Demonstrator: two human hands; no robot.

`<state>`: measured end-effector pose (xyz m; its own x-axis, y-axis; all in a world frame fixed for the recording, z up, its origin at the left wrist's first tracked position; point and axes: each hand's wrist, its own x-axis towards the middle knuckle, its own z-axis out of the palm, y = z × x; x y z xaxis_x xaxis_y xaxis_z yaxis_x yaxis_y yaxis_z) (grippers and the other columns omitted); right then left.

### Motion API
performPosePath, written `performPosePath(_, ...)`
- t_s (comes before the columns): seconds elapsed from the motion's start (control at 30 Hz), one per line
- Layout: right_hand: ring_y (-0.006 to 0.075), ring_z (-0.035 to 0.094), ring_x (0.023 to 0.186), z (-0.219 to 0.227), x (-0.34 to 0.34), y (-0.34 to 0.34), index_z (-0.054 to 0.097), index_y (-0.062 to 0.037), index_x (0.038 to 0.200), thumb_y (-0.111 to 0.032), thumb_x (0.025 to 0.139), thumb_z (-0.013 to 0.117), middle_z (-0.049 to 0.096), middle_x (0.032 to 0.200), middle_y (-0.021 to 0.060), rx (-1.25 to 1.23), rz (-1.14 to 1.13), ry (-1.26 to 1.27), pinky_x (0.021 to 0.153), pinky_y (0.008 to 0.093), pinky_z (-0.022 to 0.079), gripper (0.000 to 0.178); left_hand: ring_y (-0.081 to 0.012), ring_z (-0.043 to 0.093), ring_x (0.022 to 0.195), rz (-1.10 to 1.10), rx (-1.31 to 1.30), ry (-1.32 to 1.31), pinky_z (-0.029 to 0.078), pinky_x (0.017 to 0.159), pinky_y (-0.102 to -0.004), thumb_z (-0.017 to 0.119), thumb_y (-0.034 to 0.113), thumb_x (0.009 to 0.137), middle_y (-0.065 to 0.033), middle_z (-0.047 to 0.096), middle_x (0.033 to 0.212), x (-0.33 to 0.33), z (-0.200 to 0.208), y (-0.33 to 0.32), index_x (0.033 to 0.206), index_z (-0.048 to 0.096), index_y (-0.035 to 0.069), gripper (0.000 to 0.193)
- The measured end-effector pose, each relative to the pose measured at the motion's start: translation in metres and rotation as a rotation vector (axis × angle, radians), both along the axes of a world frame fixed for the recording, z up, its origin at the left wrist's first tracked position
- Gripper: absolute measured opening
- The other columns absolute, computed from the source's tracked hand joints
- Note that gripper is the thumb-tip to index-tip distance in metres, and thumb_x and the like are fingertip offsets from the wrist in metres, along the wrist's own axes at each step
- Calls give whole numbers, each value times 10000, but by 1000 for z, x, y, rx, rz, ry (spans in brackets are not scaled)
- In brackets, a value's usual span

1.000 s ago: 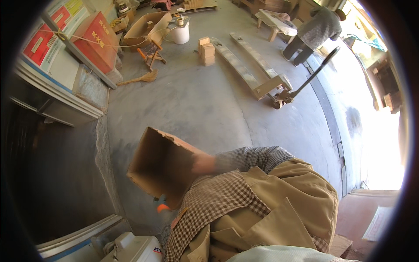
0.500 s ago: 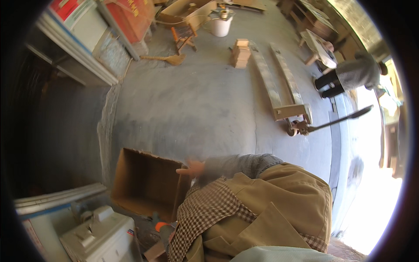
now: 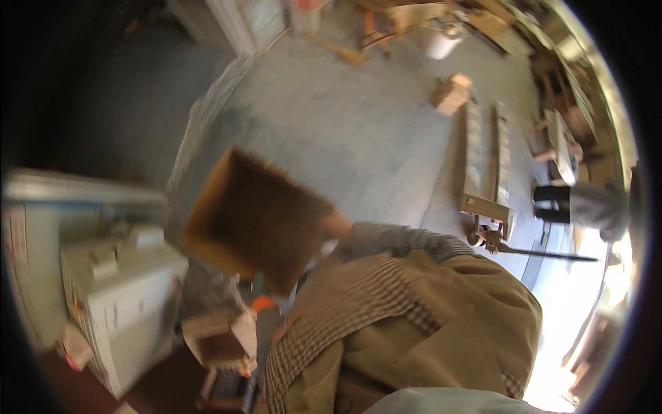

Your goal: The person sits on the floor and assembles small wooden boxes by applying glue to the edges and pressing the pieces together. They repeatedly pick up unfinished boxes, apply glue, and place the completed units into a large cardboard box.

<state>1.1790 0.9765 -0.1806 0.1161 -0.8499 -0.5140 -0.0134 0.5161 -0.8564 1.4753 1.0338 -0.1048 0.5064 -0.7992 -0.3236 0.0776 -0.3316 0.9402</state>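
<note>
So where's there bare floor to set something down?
The widest free patch is grey floor bordered by the large cardboard box, broom, block stack and pallet jack. Left of the pale strip it is too dark to judge. It is crowded at lower left, around the white cabinet and smaller open box, and at the top, around the bucket and orange-framed stool.

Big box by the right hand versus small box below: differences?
The big box looks larger than the small box. The big box is darker inside; the small box paler. The right hand is at the big box's edge, away from the small box. Both are open cardboard boxes.
</note>
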Motion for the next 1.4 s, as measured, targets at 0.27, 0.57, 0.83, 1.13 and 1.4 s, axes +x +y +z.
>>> performPosePath(0.27,281,687,928,63,-37,49,451,-81,1333,6,850,620,646,1098,146,323,-582,-308,760,405,604,519,-212,634,964,-165,63,44,513,881,-330,723,-7,796,-95,662,1113,-36,-24,-10,1257,563,-42,489)
performPosePath(0.57,257,686,830,-19,-72,59,556,-2,1236,-250,847,698,688,939,153,174,-178,185,689,414,568,482,-213,625,797,-183,74,189,518,616,-377,774,61,796,-113,670,981,-38,-45,-30,1151,603,31,395)
performPosePath(0.83,166,680,841,87,-65,-30,623,-55,1130,-181,906,609,693,1008,57,268,-78,-219,670,287,567,258,-323,610,1193,90,178,-120,460,1023,-392,714,228,844,-216,642,1279,-81,57,27,1369,535,-23,609)
performPosePath(1.13,195,679,911,139,121,-71,622,-57,1119,-167,906,578,684,1022,65,196,494,-206,780,334,585,244,-187,645,1062,534,229,-436,497,921,-309,619,127,975,-88,700,1112,-4,66,175,1245,639,16,293)
performPosePath(1.4,283,670,1012,191,281,-54,546,61,1135,-166,949,532,641,1081,165,195,725,-307,905,374,605,294,-105,613,889,1208,-171,-279,497,815,-266,689,141,945,-31,703,970,75,39,377,1024,706,-9,171)
